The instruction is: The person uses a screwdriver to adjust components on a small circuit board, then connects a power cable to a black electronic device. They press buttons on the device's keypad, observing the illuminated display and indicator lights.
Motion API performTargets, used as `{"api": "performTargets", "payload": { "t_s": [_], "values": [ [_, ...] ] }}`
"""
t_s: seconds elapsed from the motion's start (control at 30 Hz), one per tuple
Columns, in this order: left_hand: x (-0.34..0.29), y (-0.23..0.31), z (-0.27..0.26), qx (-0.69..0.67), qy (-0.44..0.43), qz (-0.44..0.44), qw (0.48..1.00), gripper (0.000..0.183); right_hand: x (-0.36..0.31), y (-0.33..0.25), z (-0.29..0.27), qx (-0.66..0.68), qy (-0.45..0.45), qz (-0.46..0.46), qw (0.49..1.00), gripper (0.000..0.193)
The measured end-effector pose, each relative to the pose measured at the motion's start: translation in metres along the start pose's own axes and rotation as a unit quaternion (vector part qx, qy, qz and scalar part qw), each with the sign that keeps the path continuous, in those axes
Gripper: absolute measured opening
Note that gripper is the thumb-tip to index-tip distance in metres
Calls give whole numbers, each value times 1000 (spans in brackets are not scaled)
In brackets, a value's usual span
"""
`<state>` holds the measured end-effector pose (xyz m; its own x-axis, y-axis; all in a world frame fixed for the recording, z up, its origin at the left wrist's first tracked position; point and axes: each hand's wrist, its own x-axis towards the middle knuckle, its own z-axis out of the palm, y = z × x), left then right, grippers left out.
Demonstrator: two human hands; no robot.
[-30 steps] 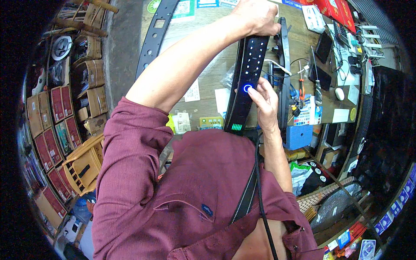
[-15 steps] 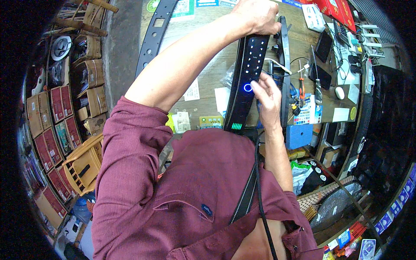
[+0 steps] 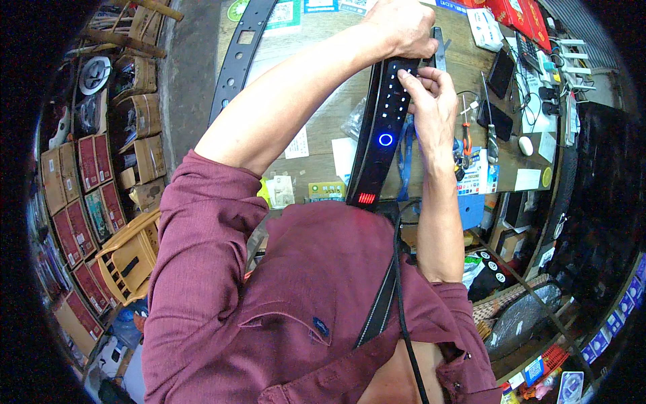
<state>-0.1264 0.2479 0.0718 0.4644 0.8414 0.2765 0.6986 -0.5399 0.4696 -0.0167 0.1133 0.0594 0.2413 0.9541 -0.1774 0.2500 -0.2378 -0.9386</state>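
A long black door lock panel stands tilted over the table in front of me. White lit digits show on its upper part, a blue ring glows below them, and a small red light patch shines at the near end. My left hand is closed round the panel's far end, its fingertips partly hidden. My right hand has its thumb tip at the lit keypad; its fingers are bent, apart from the thumb, and hold nothing.
A long dark metal plate with cutouts lies at the left of the table. To the right are screwdrivers, black phones, a white mouse and cables. Cartons and a wooden chair stand further left.
My right hand has moved up from beside the blue ring to the keypad. The near-end light has turned from green to red. Less of the dark bar right of the panel shows.
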Motion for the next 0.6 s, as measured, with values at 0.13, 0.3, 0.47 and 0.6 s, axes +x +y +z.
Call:
{"api": "performTargets", "payload": {
  "t_s": [0.13,0.3,0.47,0.6],
  "values": [
    [1,3,0,16,-10,-2,1000,31,13,4,-4,-32,-9,-2,999,59],
    [2,5,-3,-3,-18,-14,1000,30,15,-1,-4,-90,5,8,996,64],
    [0,9,-7,7,-21,-14,1000,29,16,-7,-2,-143,16,-4,990,64],
    [-1,11,-7,-8,-19,-7,1000,28,15,-6,2,-160,36,-31,986,62]
  ]
}}
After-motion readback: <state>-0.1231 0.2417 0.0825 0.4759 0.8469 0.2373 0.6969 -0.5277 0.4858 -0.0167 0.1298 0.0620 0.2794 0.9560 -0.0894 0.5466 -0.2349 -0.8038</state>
